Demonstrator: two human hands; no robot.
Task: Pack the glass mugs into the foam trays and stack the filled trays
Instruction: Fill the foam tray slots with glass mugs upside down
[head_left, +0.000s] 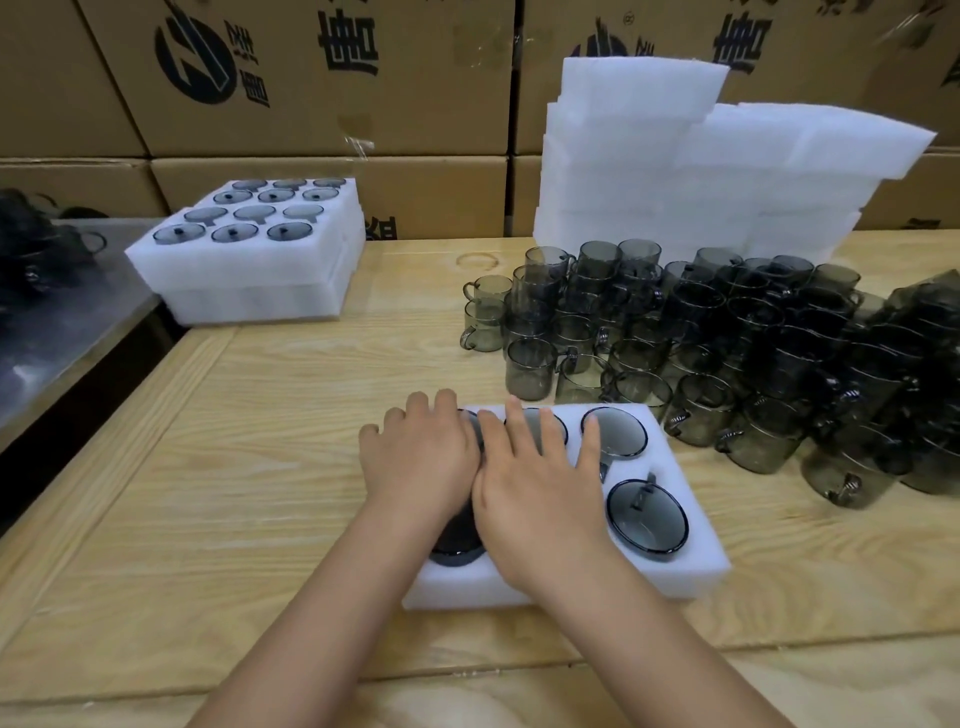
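A white foam tray lies on the wooden table near me, with smoky grey glass mugs sunk in its round holes. Two mugs show plainly on its right side, one at the back and one at the front. My left hand lies flat with straight fingers over the tray's left holes. My right hand presses flat over the middle holes, fingers spread. The hands hide the mugs beneath them. A crowd of loose grey mugs stands on the table to the right.
Two stacked filled foam trays sit at the back left of the table. A tall pile of empty foam trays stands at the back right. Cardboard boxes wall the rear. A metal surface adjoins on the left.
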